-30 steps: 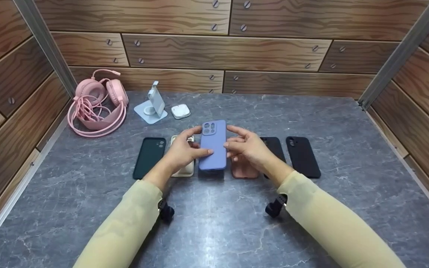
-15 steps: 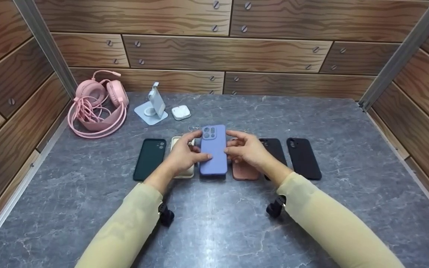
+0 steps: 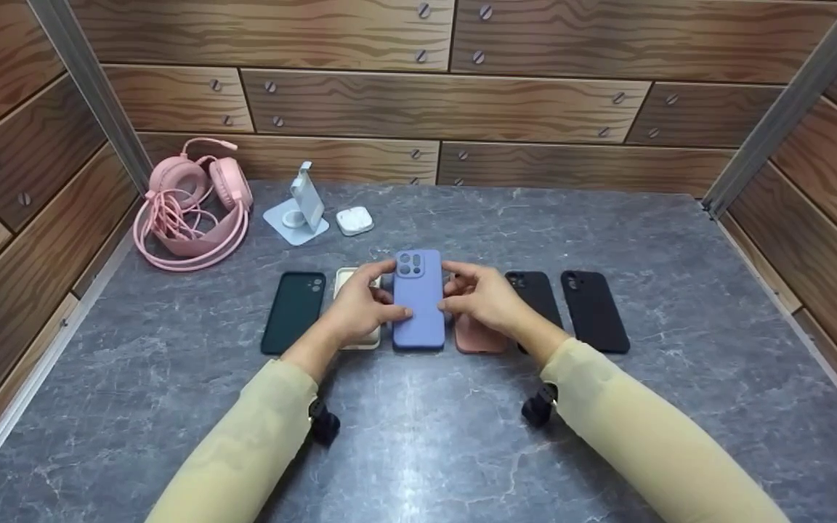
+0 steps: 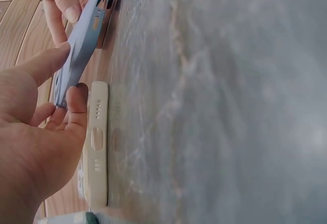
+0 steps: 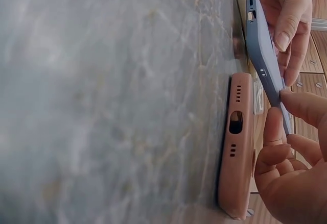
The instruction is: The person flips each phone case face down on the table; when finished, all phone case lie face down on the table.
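Observation:
A lavender phone case with a camera cutout lies between my hands in the head view. My left hand holds its left side, thumb on the back face and fingers at the edge. At the right edge, my right hand pinches it between thumb and fingers. Both wrist views show the case tilted, its camera end raised and its near end low by the table. Beside it lie a cream phone case, partly hidden by my left hand, and a terracotta phone case, partly under my right hand.
In the same row lie a dark green phone case at the left and two black phone cases, one inner and one outer. Behind stand pink headphones, a pale folding stand and a small white square item.
The lavender case has come down and slightly nearer to me, into the row between the cream and terracotta cases. Both hands have moved down with it, keeping their hold.

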### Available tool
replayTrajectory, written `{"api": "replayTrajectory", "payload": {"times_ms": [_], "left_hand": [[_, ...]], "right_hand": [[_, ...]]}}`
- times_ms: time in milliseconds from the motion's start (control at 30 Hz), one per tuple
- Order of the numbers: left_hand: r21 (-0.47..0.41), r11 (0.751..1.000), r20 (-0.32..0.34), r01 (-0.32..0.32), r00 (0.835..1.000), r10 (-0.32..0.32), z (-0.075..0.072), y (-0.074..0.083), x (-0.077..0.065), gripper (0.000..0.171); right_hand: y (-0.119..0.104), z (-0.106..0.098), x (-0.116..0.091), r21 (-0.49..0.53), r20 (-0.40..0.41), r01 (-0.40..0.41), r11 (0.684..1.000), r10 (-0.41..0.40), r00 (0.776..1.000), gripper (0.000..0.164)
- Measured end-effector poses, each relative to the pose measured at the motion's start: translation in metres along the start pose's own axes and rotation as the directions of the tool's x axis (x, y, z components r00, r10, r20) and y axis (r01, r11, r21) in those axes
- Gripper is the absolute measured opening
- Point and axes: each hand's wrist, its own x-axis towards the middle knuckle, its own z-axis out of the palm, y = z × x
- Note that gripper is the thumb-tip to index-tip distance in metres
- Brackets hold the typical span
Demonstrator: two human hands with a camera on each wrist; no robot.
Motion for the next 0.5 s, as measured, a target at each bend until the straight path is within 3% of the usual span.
{"api": "replayTrajectory", "payload": {"times_ms": [500], "left_hand": [[0.075,0.997,0.027,-0.022,0.999,0.02,0.0003,-0.0049,0.0002,0.085]], "right_hand": [[0.0053,0.0025,0.0022,-0.09,0.015,-0.019,0.996,0.021,1.0,0.078]]}}
